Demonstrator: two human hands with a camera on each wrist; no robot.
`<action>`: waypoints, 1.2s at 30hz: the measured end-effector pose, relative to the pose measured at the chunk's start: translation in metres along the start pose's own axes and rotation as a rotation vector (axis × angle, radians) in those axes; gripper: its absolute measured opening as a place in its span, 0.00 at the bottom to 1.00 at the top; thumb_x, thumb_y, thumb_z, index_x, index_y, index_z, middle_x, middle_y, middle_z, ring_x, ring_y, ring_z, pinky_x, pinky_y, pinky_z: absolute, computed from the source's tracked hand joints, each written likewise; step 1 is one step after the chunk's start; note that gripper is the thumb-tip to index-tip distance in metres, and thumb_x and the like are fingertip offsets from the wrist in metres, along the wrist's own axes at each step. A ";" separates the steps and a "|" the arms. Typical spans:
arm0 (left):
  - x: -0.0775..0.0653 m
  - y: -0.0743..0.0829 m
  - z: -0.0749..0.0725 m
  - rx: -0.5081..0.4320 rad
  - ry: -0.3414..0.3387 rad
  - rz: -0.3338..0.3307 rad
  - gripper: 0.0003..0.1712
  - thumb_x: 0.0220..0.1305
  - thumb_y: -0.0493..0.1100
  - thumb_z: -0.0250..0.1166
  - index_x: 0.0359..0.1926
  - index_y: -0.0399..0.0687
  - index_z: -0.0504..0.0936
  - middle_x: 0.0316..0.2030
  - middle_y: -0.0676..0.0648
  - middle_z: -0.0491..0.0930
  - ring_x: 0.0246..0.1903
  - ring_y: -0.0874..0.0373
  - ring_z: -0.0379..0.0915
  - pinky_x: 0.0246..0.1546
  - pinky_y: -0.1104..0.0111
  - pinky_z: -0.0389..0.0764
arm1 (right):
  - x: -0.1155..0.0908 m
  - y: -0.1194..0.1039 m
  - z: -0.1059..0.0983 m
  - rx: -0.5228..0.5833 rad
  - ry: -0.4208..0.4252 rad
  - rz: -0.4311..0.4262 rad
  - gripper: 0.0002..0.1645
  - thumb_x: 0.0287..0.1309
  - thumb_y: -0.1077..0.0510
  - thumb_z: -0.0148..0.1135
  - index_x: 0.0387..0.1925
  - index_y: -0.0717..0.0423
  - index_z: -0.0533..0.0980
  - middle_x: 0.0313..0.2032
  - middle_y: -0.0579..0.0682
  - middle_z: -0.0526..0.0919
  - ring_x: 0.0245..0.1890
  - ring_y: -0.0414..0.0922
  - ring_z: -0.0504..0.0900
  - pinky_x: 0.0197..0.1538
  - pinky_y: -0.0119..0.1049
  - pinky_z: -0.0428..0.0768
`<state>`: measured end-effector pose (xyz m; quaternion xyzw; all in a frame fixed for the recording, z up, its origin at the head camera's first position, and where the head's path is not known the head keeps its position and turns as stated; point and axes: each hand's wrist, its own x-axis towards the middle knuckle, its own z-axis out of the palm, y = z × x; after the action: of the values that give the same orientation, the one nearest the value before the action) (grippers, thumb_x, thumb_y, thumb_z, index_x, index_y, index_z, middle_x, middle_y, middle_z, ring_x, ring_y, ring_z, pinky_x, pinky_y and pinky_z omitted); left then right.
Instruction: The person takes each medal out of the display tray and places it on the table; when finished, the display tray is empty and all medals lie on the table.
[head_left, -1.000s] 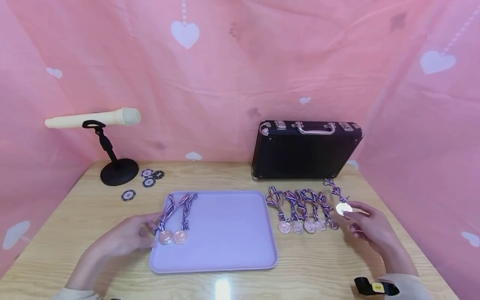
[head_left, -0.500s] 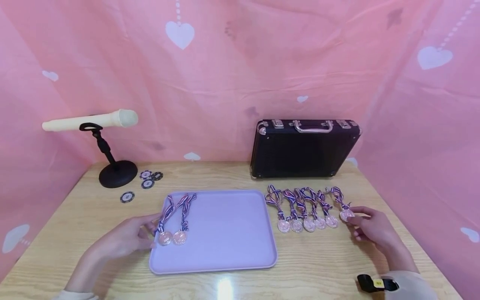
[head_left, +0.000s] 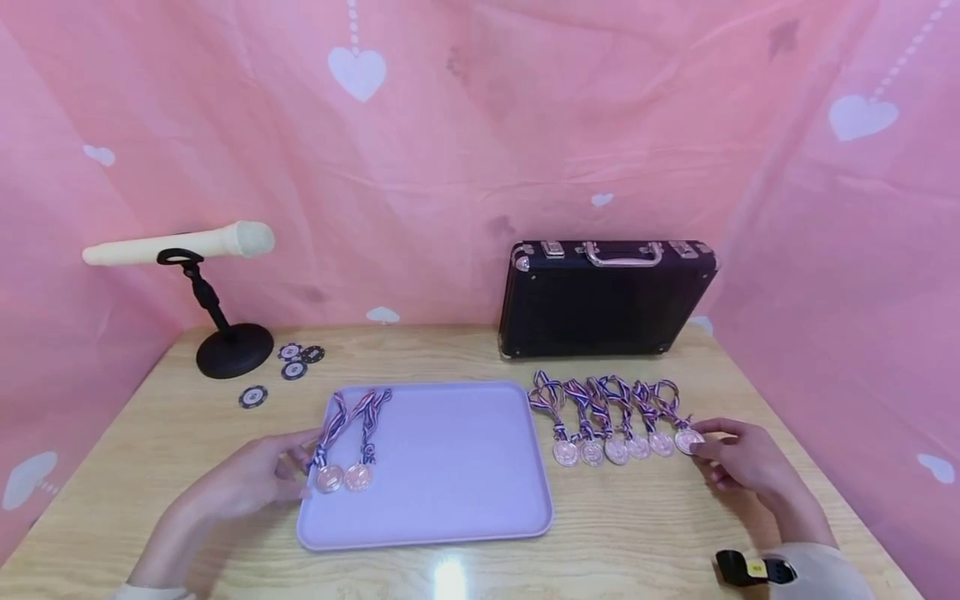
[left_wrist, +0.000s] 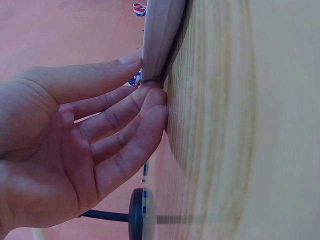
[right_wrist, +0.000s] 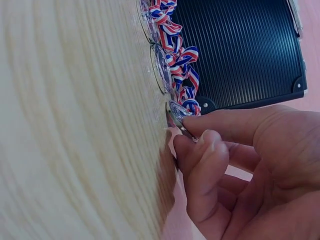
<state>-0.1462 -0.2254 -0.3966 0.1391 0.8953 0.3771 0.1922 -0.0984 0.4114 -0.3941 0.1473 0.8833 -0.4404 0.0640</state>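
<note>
My right hand (head_left: pixel 750 458) pinches a round medal (head_left: pixel 687 441) between thumb and finger at the right end of a row of several medals (head_left: pixel 617 451). In the right wrist view this medal (right_wrist: pixel 181 116) tilts up from the wood, with its striped red, white and blue ribbon behind it. My left hand (head_left: pixel 251 475) holds the left edge of a lilac tray (head_left: pixel 450 533), thumb at the rim and fingertips against the side, as the left wrist view shows. Two medals (head_left: pixel 343 477) with knotted ribbons lie at the tray's left side.
A black briefcase (head_left: pixel 607 308) stands behind the medal row. At the back left, a white microphone (head_left: pixel 180 243) sits on a black stand (head_left: pixel 235 350), with several poker chips (head_left: pixel 292 369) beside it. Pink cloth (head_left: pixel 450 167) encloses the wooden table (head_left: pixel 637 533).
My right hand has brought the end medal down and toward the others, so its ribbon lies closer to the neighbouring one. The left hand stays at the tray's edge.
</note>
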 end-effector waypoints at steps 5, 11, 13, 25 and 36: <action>-0.004 -0.002 0.000 -0.006 0.003 0.001 0.48 0.58 0.34 0.77 0.77 0.34 0.67 0.46 0.46 0.82 0.39 0.55 0.79 0.36 0.69 0.82 | 0.000 -0.004 0.004 -0.051 0.002 -0.026 0.32 0.67 0.62 0.65 0.65 0.78 0.69 0.24 0.46 0.81 0.21 0.39 0.79 0.25 0.35 0.83; -0.009 -0.005 0.000 -0.008 0.007 0.006 0.48 0.58 0.35 0.77 0.77 0.35 0.67 0.46 0.46 0.82 0.40 0.55 0.78 0.35 0.69 0.82 | 0.001 -0.004 0.009 -0.051 -0.015 -0.031 0.31 0.67 0.63 0.65 0.65 0.78 0.68 0.23 0.48 0.80 0.22 0.40 0.79 0.26 0.35 0.83; -0.010 -0.004 -0.001 0.002 0.012 0.006 0.48 0.58 0.36 0.77 0.78 0.37 0.67 0.46 0.46 0.82 0.40 0.55 0.78 0.36 0.69 0.82 | 0.002 -0.004 0.011 -0.042 -0.013 -0.032 0.31 0.67 0.64 0.65 0.65 0.78 0.68 0.23 0.48 0.80 0.21 0.40 0.79 0.26 0.35 0.83; -0.005 -0.001 0.001 0.031 0.013 0.070 0.48 0.58 0.39 0.77 0.78 0.38 0.67 0.46 0.48 0.83 0.43 0.56 0.78 0.40 0.69 0.81 | -0.004 -0.010 0.004 -0.085 0.091 -0.092 0.29 0.71 0.59 0.63 0.65 0.75 0.71 0.21 0.47 0.80 0.18 0.39 0.76 0.23 0.35 0.78; -0.001 0.003 0.001 0.052 0.025 0.049 0.48 0.58 0.38 0.78 0.77 0.36 0.68 0.47 0.48 0.83 0.44 0.56 0.78 0.42 0.67 0.81 | 0.001 -0.089 0.056 -0.028 0.068 -0.242 0.23 0.69 0.58 0.67 0.59 0.69 0.78 0.20 0.47 0.77 0.15 0.38 0.73 0.19 0.35 0.75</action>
<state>-0.1441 -0.2230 -0.3948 0.1612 0.9035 0.3599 0.1681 -0.1290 0.3161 -0.3607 0.0536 0.9023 -0.4274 -0.0174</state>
